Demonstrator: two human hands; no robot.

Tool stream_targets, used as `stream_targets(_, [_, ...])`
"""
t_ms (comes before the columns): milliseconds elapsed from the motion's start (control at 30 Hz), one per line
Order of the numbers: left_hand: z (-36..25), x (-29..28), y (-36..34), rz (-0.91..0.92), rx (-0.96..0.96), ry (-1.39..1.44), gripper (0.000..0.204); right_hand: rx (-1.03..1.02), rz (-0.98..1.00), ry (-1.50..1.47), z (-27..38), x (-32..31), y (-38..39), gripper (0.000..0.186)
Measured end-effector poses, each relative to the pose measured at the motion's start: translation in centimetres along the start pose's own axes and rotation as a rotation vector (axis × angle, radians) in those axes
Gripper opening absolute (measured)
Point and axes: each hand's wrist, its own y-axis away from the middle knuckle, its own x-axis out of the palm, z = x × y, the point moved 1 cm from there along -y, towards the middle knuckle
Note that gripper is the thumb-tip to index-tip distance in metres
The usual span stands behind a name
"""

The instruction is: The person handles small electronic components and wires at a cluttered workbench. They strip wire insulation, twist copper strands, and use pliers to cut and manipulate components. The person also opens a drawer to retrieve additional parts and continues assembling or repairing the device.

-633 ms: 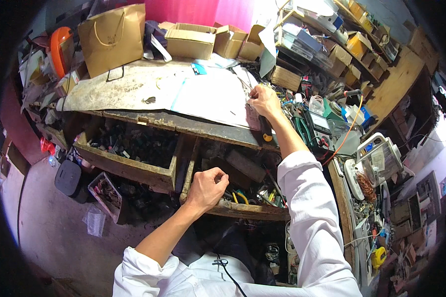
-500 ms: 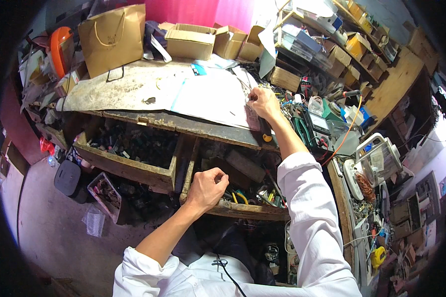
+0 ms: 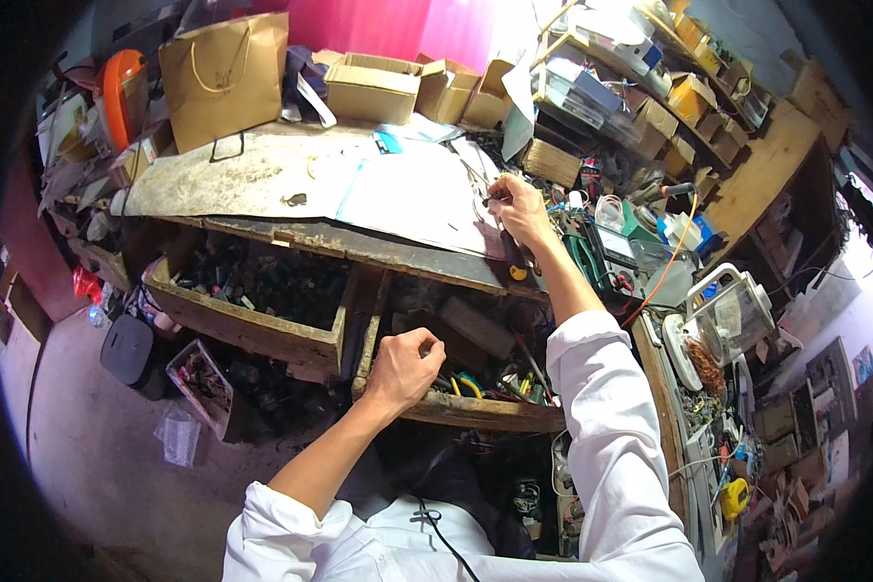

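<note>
My right hand (image 3: 520,211) is over the right part of the workbench, its fingers pinched together at the edge of the white papers (image 3: 417,199). A small dark thing shows at its fingertips, too small to name. Just below that hand, a tool with a black and yellow handle (image 3: 517,272) lies at the bench's front edge. My left hand (image 3: 404,371) is curled closed over the front of an open drawer (image 3: 495,415); whatever its fingers may hold is hidden. Beside it in the drawer are yellow-handled tools (image 3: 468,386).
Left of my hands, another pulled-out drawer (image 3: 252,330) holds many small dark parts. Cardboard boxes (image 3: 373,89) and a brown paper bag (image 3: 225,82) line the bench's back. A meter (image 3: 615,246), cables and tools crowd the right side, near a clear jug (image 3: 732,315).
My right fingers have shifted slightly, and a small dark thing now shows at their tips. My left hand keeps its curled pose. The whole view has moved a little.
</note>
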Motion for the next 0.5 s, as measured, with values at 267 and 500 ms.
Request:
stream_targets(267, [0.3,-0.1,0.1,-0.005,-0.005,0.042,0.023,0.166,0.133,-0.362,3.1,-0.8,1.3,0.015])
stream_targets(500, [0.1,-0.1,0.1,-0.001,-0.008,0.028,0.022,0.301,0.061,-0.413,1.2,0.3,-0.6,0.022])
